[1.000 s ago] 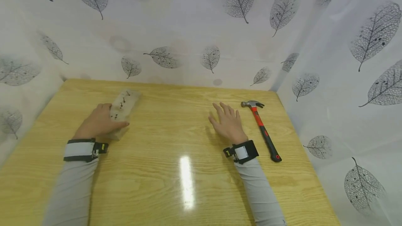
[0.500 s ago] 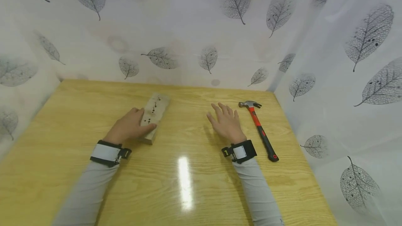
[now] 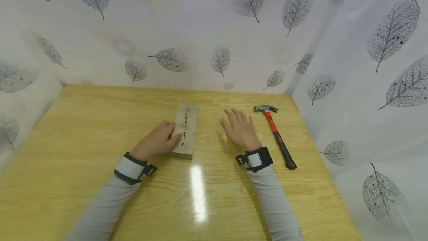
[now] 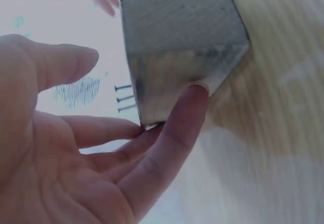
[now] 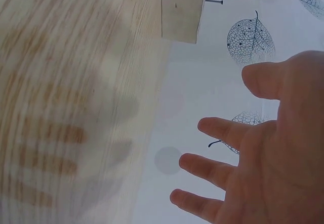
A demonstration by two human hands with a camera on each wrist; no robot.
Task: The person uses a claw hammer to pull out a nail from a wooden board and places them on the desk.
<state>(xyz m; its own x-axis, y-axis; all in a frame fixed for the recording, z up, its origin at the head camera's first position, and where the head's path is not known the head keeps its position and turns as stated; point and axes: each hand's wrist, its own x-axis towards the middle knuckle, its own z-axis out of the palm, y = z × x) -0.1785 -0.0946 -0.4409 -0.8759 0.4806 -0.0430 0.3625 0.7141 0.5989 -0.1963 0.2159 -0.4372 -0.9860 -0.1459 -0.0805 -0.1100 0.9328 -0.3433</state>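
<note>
A wooden block lies lengthwise on the table, with nails standing in its top and dark holes near them. At its left side is my left hand. In the left wrist view the fingertips touch the block's side, while the thumb stays apart from the wood. Three nails stick out beyond the block there. My right hand hovers right of the block with fingers spread, holding nothing. A claw hammer with a red and black handle lies to the right of that hand.
The wood-grain table meets a white leaf-patterned curtain at the back and on both sides. A bright light reflection shows on the tabletop in front of the block.
My left hand and the block have moved right from the table's left part to near its middle, and the block has turned straighter. The right hand and hammer have stayed in place.
</note>
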